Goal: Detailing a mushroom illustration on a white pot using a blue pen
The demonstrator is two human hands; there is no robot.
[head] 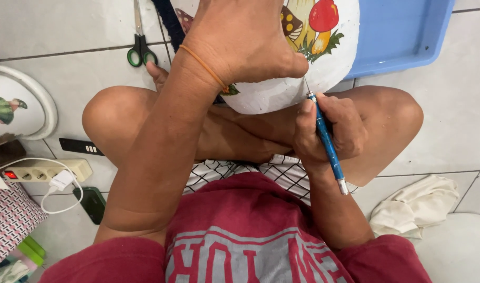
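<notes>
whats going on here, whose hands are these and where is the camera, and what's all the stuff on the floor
There is no machine: one camera sits on a person's head and looks down at their own arms and crossed legs on a tiled floor. The left hand presses on a round white piece painted with mushrooms. The right hand grips a thin blue pointed tool, its tip against the piece's edge. Around them lie green-handled scissors, a blue tray, a crumpled white cloth, a power strip with a charger and another painted round piece.
</notes>
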